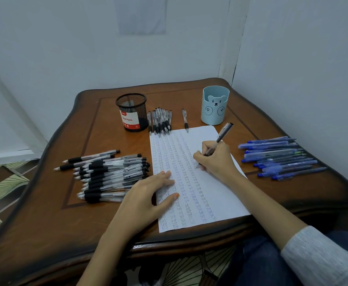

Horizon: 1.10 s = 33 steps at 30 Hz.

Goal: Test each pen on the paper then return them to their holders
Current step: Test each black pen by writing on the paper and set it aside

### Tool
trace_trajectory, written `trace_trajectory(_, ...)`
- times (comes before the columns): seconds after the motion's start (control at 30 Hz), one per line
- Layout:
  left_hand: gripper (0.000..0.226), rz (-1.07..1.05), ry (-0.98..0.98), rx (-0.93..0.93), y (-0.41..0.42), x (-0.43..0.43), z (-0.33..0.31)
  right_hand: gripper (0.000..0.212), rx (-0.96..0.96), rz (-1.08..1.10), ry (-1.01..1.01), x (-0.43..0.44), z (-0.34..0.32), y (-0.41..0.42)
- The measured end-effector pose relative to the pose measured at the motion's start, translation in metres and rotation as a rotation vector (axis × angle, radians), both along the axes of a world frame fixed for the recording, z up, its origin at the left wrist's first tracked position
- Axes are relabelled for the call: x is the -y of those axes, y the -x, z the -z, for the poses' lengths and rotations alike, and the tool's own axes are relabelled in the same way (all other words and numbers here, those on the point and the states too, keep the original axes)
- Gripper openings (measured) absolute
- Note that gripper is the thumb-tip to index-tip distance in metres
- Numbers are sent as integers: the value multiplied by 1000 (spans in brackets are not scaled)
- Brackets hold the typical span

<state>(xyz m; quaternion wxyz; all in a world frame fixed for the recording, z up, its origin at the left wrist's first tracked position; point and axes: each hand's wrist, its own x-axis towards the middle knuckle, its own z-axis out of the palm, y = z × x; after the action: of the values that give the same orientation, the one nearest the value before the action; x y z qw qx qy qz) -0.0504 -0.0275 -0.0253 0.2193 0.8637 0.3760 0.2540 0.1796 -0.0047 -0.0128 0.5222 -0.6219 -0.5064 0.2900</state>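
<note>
Head camera looked down on the right hand [216, 159], whose fingers were curled around a pen [222, 135] in a writing grip. The pen leaned away from the person, and its tip seemed to touch the paper [198, 139], though the fingers partly hid it. The left hand [148, 190] lay flat with straight fingers on the left edge of the paper and held nothing. The sheet was covered with columns of small ink scribbles. Just left of the sheet lay a pile of black-grip pens [111, 172]. Beyond the far edge of the sheet lay a smaller row of black-grip pens [159, 120] and, a little apart from it, a single pen [185, 119]. A black mesh holder [132, 112] stood just beside that row, and a light blue bear holder [215, 106] stood near the far right corner of the sheet. Right of the sheet, a pile of blue pens [280, 157] lay on the wooden table [45, 203].
</note>
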Motion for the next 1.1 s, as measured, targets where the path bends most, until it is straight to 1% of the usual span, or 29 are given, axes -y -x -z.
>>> trace_trajectory(0.1, 57, -3, 0, -3, -1, 0, 0, 35, -10, 2, -2, 0, 1, -2)
trace_trajectory(0.23, 58, -2, 4, 0, 0, 0, -1, 25, -14, 15, -15, -1, 1, -2)
trace_trajectory(0.47, 56, -3, 5, 11, 0, 0, 0, 24, -21, 3, -11, -2, 2, -3)
trace_trajectory(0.57, 55, -3, 5, 10, 0, 0, 0, 29, 18, 4, -20, -2, 3, -1)
trace_trajectory(0.63, 55, -2, 9, 6, 0, 0, 0, 32, 10, 10, -16, -1, 2, 0)
trace_trajectory(0.7, 55, -2, 13, 7, 0, 0, -1, 32, -70, 20, 4, 0, -2, -2)
trace_trajectory(0.8, 55, -3, 13, 11, 0, 1, -2, 37, -363, 68, 51, 1, -9, -6)
trace_trajectory(0.83, 56, -2, 16, 12, 0, 1, -2, 39, -417, 91, 66, 1, -11, -6)
trace_trajectory(0.87, 56, -1, 18, 14, 0, 1, -2, 39, -429, 111, 73, 1, -12, -6)
trace_trajectory(0.97, 55, 0, 20, 17, 0, 0, -1, 26, -385, 77, 27, 1, -9, -6)
trace_trajectory(1.03, 53, 1, 18, 21, 0, 0, 0, 32, -366, 23, -12, 4, -8, -9)
trace_trajectory(1.1, 53, -2, 17, 23, 1, 0, 0, 33, -305, 0, -30, 7, -8, -13)
